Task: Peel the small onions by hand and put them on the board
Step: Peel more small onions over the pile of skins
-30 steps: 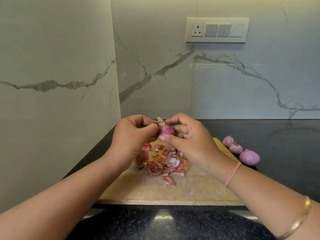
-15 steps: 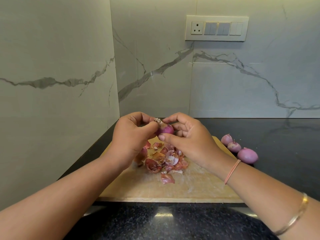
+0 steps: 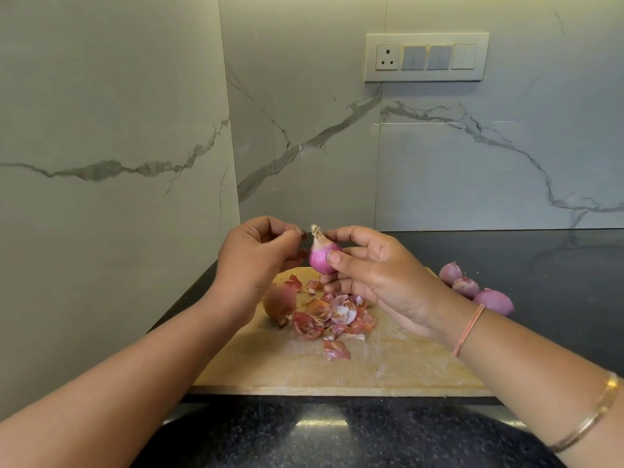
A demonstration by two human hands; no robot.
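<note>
While hovering over the board (image 3: 388,366), right hand (image 3: 381,275): gripping a half-peeled onion (image 3: 320,258).
Left hand (image 3: 253,258): pinching a skin scrap (image 3: 304,236) at the onion's 10 o'clock.

left grip (image 3: 257,261): raised, curled, pinching | right grip (image 3: 378,275): raised, curled, pinching | forearms (image 3: 135,376) angled inward

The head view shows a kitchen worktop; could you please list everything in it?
held onion: 1, pink, part-peeled, above board
whole onion: 1, brown, board's left
peeled onions: 3, purple-pink, right of board
peels: pile, red-brown, board's middle
board: 1, pale wood, on counter
counter: 1, black, under board
switch panel: 1, white, back wall
walls: 2, veined grey, behind and left
band: 1, pink, right wrist
bangle: 1, gold, right forearm
left hand: pinches peel scrap by held onion's tip
right hand: grips held onion
</note>
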